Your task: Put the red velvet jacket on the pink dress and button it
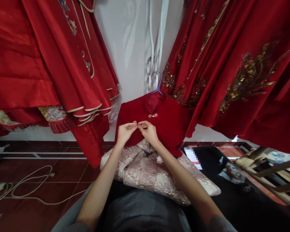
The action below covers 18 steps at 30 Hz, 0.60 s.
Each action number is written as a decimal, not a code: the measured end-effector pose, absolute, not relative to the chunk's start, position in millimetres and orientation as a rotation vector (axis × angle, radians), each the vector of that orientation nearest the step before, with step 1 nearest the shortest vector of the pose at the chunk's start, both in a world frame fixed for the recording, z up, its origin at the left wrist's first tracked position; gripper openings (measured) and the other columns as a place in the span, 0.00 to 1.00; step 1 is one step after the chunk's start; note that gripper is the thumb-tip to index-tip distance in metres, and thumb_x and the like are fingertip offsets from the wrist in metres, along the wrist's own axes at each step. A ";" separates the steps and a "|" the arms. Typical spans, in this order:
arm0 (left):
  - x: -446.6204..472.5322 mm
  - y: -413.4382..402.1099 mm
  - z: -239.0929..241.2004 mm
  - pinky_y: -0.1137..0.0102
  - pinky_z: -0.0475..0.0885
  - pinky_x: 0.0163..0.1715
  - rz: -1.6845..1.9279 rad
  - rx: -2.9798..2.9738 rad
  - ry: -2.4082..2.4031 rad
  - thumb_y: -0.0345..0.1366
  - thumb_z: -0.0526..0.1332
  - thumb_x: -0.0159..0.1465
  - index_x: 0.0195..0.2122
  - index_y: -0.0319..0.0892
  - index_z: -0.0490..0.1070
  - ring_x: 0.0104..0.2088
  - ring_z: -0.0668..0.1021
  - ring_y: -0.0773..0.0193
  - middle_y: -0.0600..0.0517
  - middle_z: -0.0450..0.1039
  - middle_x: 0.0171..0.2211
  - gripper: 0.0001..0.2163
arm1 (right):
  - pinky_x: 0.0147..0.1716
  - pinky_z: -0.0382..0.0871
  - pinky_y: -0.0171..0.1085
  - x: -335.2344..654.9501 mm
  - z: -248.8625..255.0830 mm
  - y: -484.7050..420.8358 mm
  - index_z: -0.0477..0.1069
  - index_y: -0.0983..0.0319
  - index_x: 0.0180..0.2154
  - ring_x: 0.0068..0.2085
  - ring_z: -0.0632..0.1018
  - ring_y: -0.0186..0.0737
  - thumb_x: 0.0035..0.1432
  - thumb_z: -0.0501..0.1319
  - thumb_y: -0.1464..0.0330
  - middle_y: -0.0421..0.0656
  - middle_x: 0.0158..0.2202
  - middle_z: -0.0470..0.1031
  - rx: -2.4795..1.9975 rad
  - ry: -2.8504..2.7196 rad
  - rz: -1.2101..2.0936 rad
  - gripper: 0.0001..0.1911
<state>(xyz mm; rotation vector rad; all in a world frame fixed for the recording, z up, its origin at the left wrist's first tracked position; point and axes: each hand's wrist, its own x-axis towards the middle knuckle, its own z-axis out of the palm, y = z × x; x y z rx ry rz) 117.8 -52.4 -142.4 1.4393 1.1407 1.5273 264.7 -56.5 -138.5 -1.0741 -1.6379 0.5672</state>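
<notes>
While both arms reach forward from the lap, the left hand (124,131) and the right hand (148,130) meet at the front of a red velvet garment (170,124) that hangs on a purple hanger (157,87) against the white wall (125,48). Between their fingertips sits a small beaded clasp (136,123), pinched from both sides: the left hand closes thumb and forefinger on its left end, the right hand does the same on its right end, and the remaining fingers of each curl loosely inward. The clasp's long axis runs left to right across the cloth, in line with the two hands, so neither is nearer than the other; both touch it. A second clasp of the same kind (153,115) lies higher on the garment, just below the collar and up and to the right of the fingertips, untouched. The garment's lower edge drapes onto a pale pink brocade cloth (145,170) spread over the person's knees. Red embroidered robes (244,64) hang to either side, and a white cable (31,180) loops over the red tiled floor (50,161) at the left.
</notes>
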 end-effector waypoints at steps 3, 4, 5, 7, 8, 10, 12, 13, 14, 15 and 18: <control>116.6 -50.2 -144.7 0.63 0.76 0.45 1.542 1.517 1.181 0.37 0.68 0.50 0.34 0.36 0.79 0.37 0.82 0.59 0.44 0.80 0.36 0.11 | 0.38 0.73 0.37 264.3 -140.1 -56.4 0.72 0.60 0.37 0.33 0.77 0.37 0.57 0.58 0.66 0.43 0.34 0.75 -1.064 -1.640 0.540 0.07; 115.7 -49.5 -144.4 0.63 0.76 0.44 1.538 1.554 1.194 0.37 0.68 0.51 0.34 0.36 0.79 0.36 0.82 0.59 0.44 0.80 0.35 0.11 | 0.38 0.73 0.38 264.0 -140.5 -56.4 0.72 0.60 0.37 0.33 0.76 0.37 0.58 0.58 0.66 0.44 0.35 0.75 -1.064 -1.647 0.517 0.07; 114.6 -48.9 -143.6 0.63 0.76 0.43 1.524 1.598 1.208 0.37 0.68 0.51 0.34 0.36 0.79 0.36 0.82 0.59 0.44 0.80 0.35 0.11 | 0.38 0.73 0.38 263.6 -140.6 -56.4 0.72 0.60 0.37 0.33 0.76 0.37 0.58 0.57 0.66 0.44 0.35 0.74 -1.066 -1.656 0.490 0.07; 111.8 -47.7 -140.4 0.63 0.76 0.41 1.461 1.697 1.224 0.38 0.67 0.52 0.33 0.37 0.78 0.34 0.82 0.58 0.44 0.80 0.33 0.11 | 0.38 0.72 0.38 262.7 -140.2 -56.6 0.71 0.60 0.37 0.33 0.76 0.37 0.58 0.57 0.66 0.45 0.35 0.74 -1.073 -1.675 0.440 0.07; 110.2 -47.2 -138.8 0.63 0.76 0.41 1.421 1.747 1.219 0.38 0.67 0.52 0.32 0.37 0.78 0.34 0.82 0.58 0.44 0.80 0.33 0.10 | 0.38 0.72 0.37 262.6 -139.6 -56.8 0.70 0.60 0.37 0.33 0.75 0.37 0.58 0.57 0.66 0.44 0.34 0.73 -1.074 -1.678 0.428 0.06; 106.9 -46.6 -136.9 0.63 0.76 0.41 1.353 1.827 1.183 0.38 0.66 0.53 0.33 0.37 0.77 0.34 0.81 0.58 0.44 0.80 0.34 0.10 | 0.36 0.73 0.37 264.4 -137.8 -57.9 0.68 0.60 0.40 0.33 0.76 0.37 0.59 0.57 0.67 0.43 0.33 0.73 -1.059 -1.693 0.458 0.08; 103.4 -47.6 -138.8 0.64 0.75 0.42 1.330 1.853 1.161 0.36 0.63 0.56 0.36 0.38 0.75 0.36 0.80 0.60 0.45 0.79 0.37 0.09 | 0.36 0.73 0.36 271.2 -135.8 -60.2 0.66 0.60 0.43 0.34 0.77 0.36 0.59 0.56 0.67 0.42 0.33 0.74 -1.018 -1.723 0.557 0.10; 101.5 -49.1 -141.4 0.64 0.75 0.43 1.332 1.851 1.177 0.35 0.61 0.58 0.39 0.39 0.74 0.37 0.80 0.61 0.46 0.79 0.37 0.09 | 0.37 0.73 0.35 277.0 -134.8 -62.1 0.66 0.60 0.44 0.35 0.78 0.35 0.60 0.55 0.68 0.42 0.34 0.75 -1.000 -1.741 0.615 0.10; 99.5 -51.6 -144.8 0.64 0.74 0.44 1.336 1.849 1.213 0.34 0.59 0.60 0.40 0.39 0.73 0.38 0.80 0.62 0.47 0.78 0.38 0.09 | 0.37 0.73 0.35 284.5 -134.0 -64.7 0.65 0.60 0.44 0.36 0.78 0.34 0.60 0.55 0.69 0.42 0.35 0.75 -0.993 -1.756 0.672 0.10; 97.6 -55.2 -148.7 0.63 0.73 0.46 1.332 1.857 1.266 0.33 0.56 0.62 0.41 0.40 0.72 0.40 0.79 0.62 0.47 0.78 0.39 0.09 | 0.38 0.73 0.35 293.5 -133.3 -68.2 0.66 0.60 0.44 0.36 0.79 0.34 0.60 0.55 0.70 0.42 0.36 0.76 -1.000 -1.768 0.728 0.09; 93.5 -72.0 -161.1 0.59 0.69 0.51 1.308 1.930 1.501 0.31 0.51 0.64 0.38 0.43 0.71 0.45 0.76 0.60 0.48 0.76 0.39 0.10 | 0.35 0.73 0.33 325.5 -132.5 -83.0 0.67 0.61 0.40 0.34 0.79 0.33 0.60 0.54 0.73 0.43 0.35 0.76 -1.106 -1.829 0.851 0.07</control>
